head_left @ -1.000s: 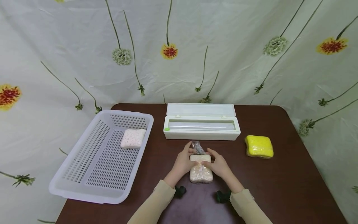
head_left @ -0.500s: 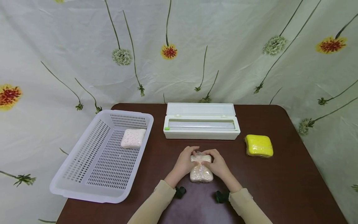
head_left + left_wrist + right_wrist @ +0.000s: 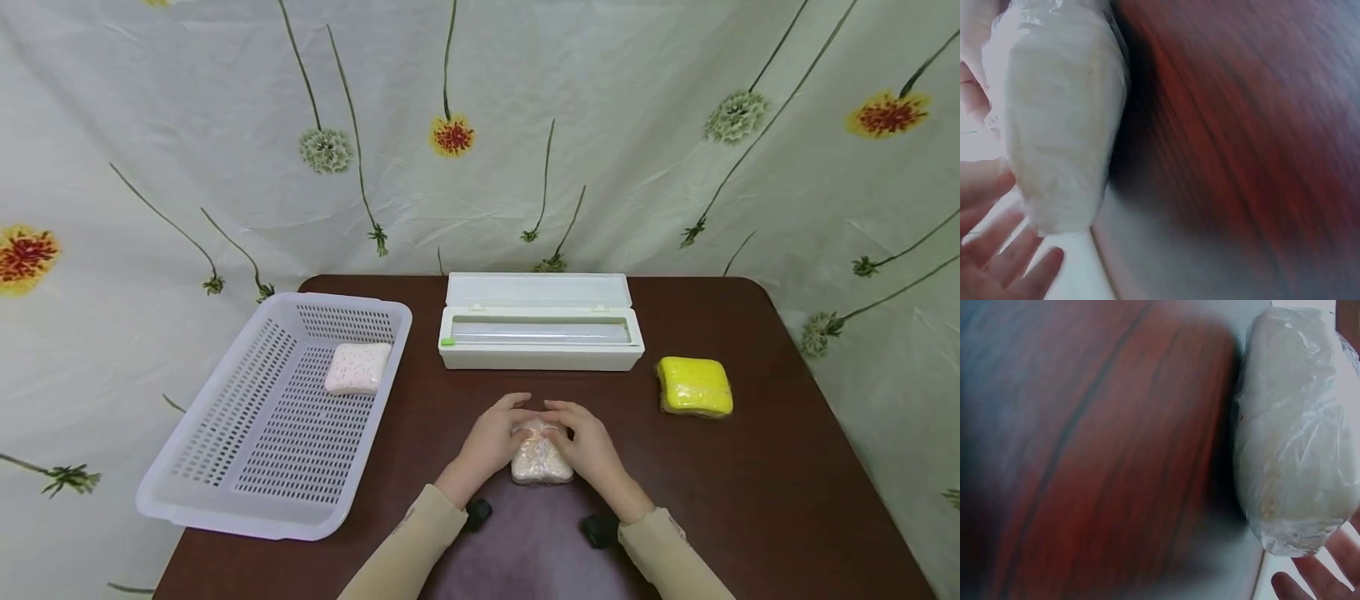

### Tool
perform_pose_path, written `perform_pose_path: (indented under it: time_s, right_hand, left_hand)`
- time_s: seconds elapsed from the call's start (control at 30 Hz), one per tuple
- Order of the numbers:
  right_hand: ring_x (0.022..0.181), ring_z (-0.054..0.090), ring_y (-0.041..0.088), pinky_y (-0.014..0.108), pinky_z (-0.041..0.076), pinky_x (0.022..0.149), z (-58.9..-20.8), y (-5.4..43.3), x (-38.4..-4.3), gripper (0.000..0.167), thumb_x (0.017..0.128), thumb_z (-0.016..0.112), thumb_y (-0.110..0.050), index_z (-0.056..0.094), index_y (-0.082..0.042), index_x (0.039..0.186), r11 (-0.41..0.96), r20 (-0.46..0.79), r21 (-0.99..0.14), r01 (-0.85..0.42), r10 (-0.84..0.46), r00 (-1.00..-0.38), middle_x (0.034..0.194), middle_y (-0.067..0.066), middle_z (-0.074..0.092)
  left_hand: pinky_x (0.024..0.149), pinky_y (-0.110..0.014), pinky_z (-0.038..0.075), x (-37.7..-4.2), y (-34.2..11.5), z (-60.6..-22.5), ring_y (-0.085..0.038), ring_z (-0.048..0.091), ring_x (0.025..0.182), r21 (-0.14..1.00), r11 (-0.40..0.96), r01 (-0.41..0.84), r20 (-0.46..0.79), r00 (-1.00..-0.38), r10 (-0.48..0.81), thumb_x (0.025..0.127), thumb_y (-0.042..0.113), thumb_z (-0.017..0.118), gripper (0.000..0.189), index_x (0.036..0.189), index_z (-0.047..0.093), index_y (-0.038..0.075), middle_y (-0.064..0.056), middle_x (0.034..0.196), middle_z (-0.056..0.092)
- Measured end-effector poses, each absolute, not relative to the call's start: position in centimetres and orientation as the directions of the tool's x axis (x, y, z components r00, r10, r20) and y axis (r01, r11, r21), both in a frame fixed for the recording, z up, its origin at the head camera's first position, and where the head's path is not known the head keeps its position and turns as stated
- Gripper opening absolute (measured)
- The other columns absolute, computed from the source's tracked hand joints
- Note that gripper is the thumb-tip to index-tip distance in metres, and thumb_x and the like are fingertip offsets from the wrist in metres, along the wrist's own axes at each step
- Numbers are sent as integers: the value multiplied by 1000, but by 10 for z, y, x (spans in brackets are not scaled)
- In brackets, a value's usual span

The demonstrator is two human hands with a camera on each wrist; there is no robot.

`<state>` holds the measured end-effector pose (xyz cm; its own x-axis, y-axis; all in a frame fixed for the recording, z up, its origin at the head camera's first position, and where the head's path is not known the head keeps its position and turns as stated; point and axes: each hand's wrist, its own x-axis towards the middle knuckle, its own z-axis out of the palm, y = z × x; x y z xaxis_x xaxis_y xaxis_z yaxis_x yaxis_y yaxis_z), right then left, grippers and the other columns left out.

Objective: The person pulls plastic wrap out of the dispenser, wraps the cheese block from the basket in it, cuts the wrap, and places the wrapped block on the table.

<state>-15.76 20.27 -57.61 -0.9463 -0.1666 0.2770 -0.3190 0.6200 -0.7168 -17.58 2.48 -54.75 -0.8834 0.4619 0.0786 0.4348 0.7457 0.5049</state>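
Note:
A beige sponge wrapped in clear film (image 3: 538, 462) lies on the dark wooden table (image 3: 750, 483) near its front middle. My left hand (image 3: 491, 437) cups its left side and my right hand (image 3: 592, 446) its right side. The fingers of both curl over its far end and press the film down. The left wrist view shows the wrapped sponge (image 3: 1060, 125) close up, with fingers (image 3: 1004, 269) at the lower left. In the right wrist view the sponge (image 3: 1297, 437) fills the right side, with fingertips (image 3: 1329, 581) below it.
A white perforated basket (image 3: 341, 300) stands at the left with a pink wrapped sponge (image 3: 357, 368) inside. A white cling film dispenser (image 3: 540, 357) sits open behind my hands. A yellow wrapped sponge (image 3: 694, 387) lies to the right. A flowered curtain hangs behind the table.
The loose tail of film that stood up at the sponge's far end has been folded down. Both hands have closed in over that end and drawn slightly nearer.

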Motion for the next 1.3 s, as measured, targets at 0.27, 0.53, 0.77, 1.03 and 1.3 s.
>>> perform_pose_path:
  time_s: [0.27, 0.53, 0.77, 1.03, 1.3]
  right_hand:
    - [128, 54, 38, 51, 50, 99, -571, 206, -148, 31, 88, 69, -6, 71, -2, 119, 714, 340, -561, -420, -264, -903, 133, 12, 63]
    - [139, 41, 44, 58, 38, 109, -563, 204, -134, 44, 96, 54, -20, 57, -1, 136, 820, 180, -402, -407, -366, -913, 151, 13, 47]
    - [135, 45, 44, 62, 41, 105, -565, 195, -127, 43, 99, 56, -31, 61, -7, 135, 900, 180, -267, -345, -305, -935, 150, 11, 48]
    - [133, 48, 44, 63, 42, 102, -559, 190, -128, 45, 93, 68, -26, 62, -3, 131, 895, 232, -296, -335, -272, -934, 145, 18, 52]
    - [111, 63, 32, 45, 52, 95, -553, 197, -116, 31, 83, 78, -9, 72, -2, 112, 814, 481, -395, -426, -211, -851, 118, 14, 67]
  left_hand:
    - [117, -48, 32, -160, 20, -536, -27, 35, 146, 327, 768, 550, -53, -801, 596, 99, 18, 50, 45, 141, 52, 3, -11, 151, 46]
    - [120, -53, 23, -140, 24, -539, -25, 22, 151, 195, 810, 554, -191, -788, 585, 101, 47, 45, 68, 153, 33, 6, -11, 162, 24]
    - [120, -56, 22, -131, 28, -547, -24, 15, 153, 148, 825, 546, -204, -799, 565, 100, 54, 44, 76, 156, 24, 7, -11, 165, 16]
    - [120, -61, 15, -133, 25, -544, -28, 8, 154, 310, 821, 480, -210, -807, 552, 102, 46, 43, 73, 158, 17, 7, -11, 166, 11]
    - [110, -53, 40, -160, 7, -525, -34, 45, 138, 583, 747, 318, 0, -920, 391, 102, 20, 46, 45, 145, 47, 5, -16, 147, 50]
